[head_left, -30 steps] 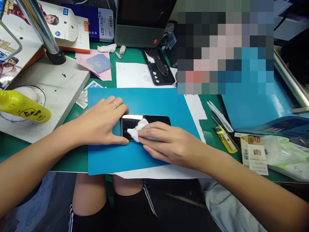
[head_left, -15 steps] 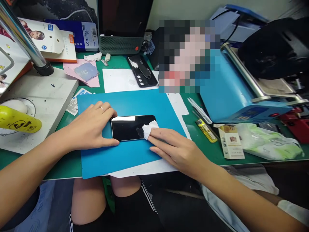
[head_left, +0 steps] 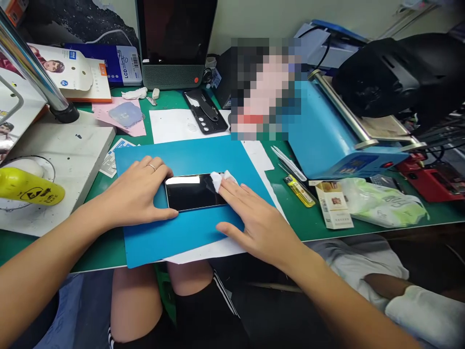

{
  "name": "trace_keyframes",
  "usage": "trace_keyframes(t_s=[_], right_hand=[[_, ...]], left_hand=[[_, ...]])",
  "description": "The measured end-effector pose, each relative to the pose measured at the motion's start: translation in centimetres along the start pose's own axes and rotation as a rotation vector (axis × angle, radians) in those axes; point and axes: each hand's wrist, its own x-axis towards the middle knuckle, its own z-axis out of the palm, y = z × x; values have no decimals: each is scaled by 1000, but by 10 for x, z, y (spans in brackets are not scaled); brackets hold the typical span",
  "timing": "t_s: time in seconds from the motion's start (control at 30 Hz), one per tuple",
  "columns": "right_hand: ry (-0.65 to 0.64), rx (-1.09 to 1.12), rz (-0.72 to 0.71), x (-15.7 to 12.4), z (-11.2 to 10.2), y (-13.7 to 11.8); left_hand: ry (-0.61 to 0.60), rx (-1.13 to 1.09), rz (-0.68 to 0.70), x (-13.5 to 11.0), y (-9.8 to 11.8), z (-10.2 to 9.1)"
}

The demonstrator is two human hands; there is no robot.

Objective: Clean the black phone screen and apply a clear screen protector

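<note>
A black phone (head_left: 191,192) lies screen up on a blue mat (head_left: 192,157). My left hand (head_left: 140,191) grips its left end, thumb along the near edge and fingers over the far edge, a ring on one finger. My right hand (head_left: 250,215) lies flat over the phone's right end. Its fingers press a small white wipe (head_left: 220,179) onto the glass near the far right corner.
A blue roller machine (head_left: 337,138) stands to the right, with a yellow lighter (head_left: 300,190), a small carton (head_left: 332,206) and a plastic bag (head_left: 385,201) before it. A yellow bottle (head_left: 29,186) lies left on a white base (head_left: 72,150). Packaging boxes and a dark monitor (head_left: 176,34) stand behind.
My right hand has slid the wipe along the screen from the left end to the right end. The left hand keeps hold of the phone. The view has swung right.
</note>
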Motion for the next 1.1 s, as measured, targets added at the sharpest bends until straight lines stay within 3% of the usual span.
trace_keyframes(t_s=[0.1,0.33,0.43,0.6,0.7,0.93,1.1], right_hand=[[5,23,-21,19,5,-11],[39,239,-115,59,24,-67],[10,237,-94,52,24,-65],[-19,102,131,21,17,-29],[10,83,220,20,21,-30],[94,195,53,47,34,-89],[79,158,67,11,24,-68]], left_hand=[[15,-13,0,0,-1,1],[54,-29,12,0,-5,3],[60,-42,23,1,-5,4],[34,-60,-12,2,-3,0],[17,-66,-23,2,-2,-2],[48,-43,-11,1,-3,-1],[31,-59,-11,2,-4,-2]])
